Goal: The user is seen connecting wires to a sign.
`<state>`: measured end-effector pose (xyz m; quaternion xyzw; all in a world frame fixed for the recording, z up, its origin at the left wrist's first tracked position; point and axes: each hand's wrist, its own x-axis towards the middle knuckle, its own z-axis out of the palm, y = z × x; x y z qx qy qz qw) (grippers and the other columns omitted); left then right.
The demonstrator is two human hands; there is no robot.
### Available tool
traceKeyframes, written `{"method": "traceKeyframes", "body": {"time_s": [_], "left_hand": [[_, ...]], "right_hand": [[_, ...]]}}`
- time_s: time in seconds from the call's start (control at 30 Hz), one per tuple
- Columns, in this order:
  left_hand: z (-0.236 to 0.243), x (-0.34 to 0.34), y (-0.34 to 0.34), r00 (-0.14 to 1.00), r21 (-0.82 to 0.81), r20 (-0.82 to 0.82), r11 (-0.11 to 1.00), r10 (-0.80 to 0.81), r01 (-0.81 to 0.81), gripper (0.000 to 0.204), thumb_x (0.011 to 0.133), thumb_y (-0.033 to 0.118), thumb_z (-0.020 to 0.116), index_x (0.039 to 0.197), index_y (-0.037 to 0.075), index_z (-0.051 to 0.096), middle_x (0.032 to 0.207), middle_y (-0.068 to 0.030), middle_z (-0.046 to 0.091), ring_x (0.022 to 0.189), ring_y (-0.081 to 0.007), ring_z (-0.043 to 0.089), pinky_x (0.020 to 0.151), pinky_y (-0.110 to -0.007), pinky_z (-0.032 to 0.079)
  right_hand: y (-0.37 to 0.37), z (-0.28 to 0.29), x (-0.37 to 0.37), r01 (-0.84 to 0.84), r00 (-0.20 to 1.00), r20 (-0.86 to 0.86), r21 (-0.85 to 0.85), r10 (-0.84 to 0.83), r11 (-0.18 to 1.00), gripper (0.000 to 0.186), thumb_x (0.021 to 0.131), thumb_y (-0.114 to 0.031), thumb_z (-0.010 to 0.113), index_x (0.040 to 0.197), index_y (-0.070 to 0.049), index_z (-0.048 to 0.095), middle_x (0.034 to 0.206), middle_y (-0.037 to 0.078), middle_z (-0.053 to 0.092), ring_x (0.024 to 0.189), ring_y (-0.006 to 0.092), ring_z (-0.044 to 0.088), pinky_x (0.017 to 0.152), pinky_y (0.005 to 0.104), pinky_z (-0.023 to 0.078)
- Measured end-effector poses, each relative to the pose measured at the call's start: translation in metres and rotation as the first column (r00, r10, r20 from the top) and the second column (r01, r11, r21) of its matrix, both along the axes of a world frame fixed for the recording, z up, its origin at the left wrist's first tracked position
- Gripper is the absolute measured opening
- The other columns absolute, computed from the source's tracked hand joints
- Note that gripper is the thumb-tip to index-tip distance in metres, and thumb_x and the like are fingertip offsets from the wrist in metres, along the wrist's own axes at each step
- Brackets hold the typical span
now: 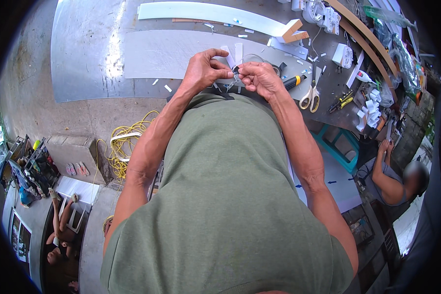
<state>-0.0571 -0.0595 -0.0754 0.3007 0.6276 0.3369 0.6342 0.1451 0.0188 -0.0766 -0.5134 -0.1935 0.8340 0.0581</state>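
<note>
Close in front of my body, both hands meet over the near edge of the metal sheet. My left hand (205, 69) has its fingers curled toward the thumb, with the index finger raised; what its fingertips hold is too small to make out. The fingertips of my right hand (262, 80) pinch a small black piece (236, 69) between the two hands. White strips (238, 52) stick out just beyond the fingers. To the right of my right hand lie a yellow-and-black utility knife (294, 82) and scissors (310, 97) with pale handles.
A long white curved channel piece (210, 11) lies across the far side. Pliers (341, 103), white parts (371, 111) and scraps crowd the right. A teal stool (339, 147) stands below; a co-worker (394, 181) sits right. Yellow cord (120, 152) coils on the left floor.
</note>
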Motion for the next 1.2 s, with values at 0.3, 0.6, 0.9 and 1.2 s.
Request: {"method": "traceKeyframes", "body": {"time_s": [0.3,0.6,0.9,1.2], "left_hand": [[0.001,0.0,0.0,0.999,-0.012,-0.024,1.0,-0.022,0.022,0.061,0.075,0.007,0.087,0.129,-0.006,0.06,0.089,-0.0149,0.076,0.083,-0.0164,0.072,0.078,-0.03,0.058],[-0.005,-0.005,-0.003,0.985,0.056,0.161,0.997,-0.063,0.054,0.043,0.082,0.014,0.083,0.119,-0.004,0.07,0.094,-0.0104,0.076,0.088,-0.0144,0.069,0.083,-0.029,0.056],[-0.002,-0.006,0.0,0.993,-0.02,0.119,1.0,-0.021,0.023,0.036,0.088,0.027,0.079,0.11,-0.002,0.075,0.092,-0.0094,0.075,0.084,-0.0143,0.067,0.08,-0.03,0.053],[0.005,-0.005,0.002,0.997,-0.097,0.033,0.993,-0.069,0.072,0.032,0.081,0.029,0.085,0.095,0.002,0.078,0.08,-0.0053,0.073,0.07,-0.0106,0.061,0.063,-0.026,0.046]], "right_hand": [[0.001,0.002,0.0,0.015,0.998,-0.068,-0.035,-0.018,0.999,0.019,0.087,-0.001,0.068,0.104,0.005,0.062,0.079,0.008,0.063,0.059,0.0089,0.056,0.042,0.0214,0.039],[0.002,-0.001,0.006,0.012,0.992,-0.123,-0.061,-0.02,0.998,0.019,0.087,-0.003,0.069,0.106,-0.001,0.065,0.082,0.007,0.064,0.062,0.0096,0.054,0.044,0.0218,0.038],[-0.002,-0.001,0.004,0.033,0.988,-0.147,-0.011,-0.034,0.999,0.014,0.092,-0.006,0.07,0.106,-0.003,0.069,0.084,0.006,0.066,0.063,0.0089,0.055,0.045,0.0211,0.039],[-0.009,0.002,0.002,0.038,0.994,-0.102,0.044,-0.033,0.998,0.016,0.09,-0.007,0.073,0.105,-0.001,0.07,0.083,0.005,0.066,0.06,0.0078,0.055,0.043,0.0201,0.039]]}}
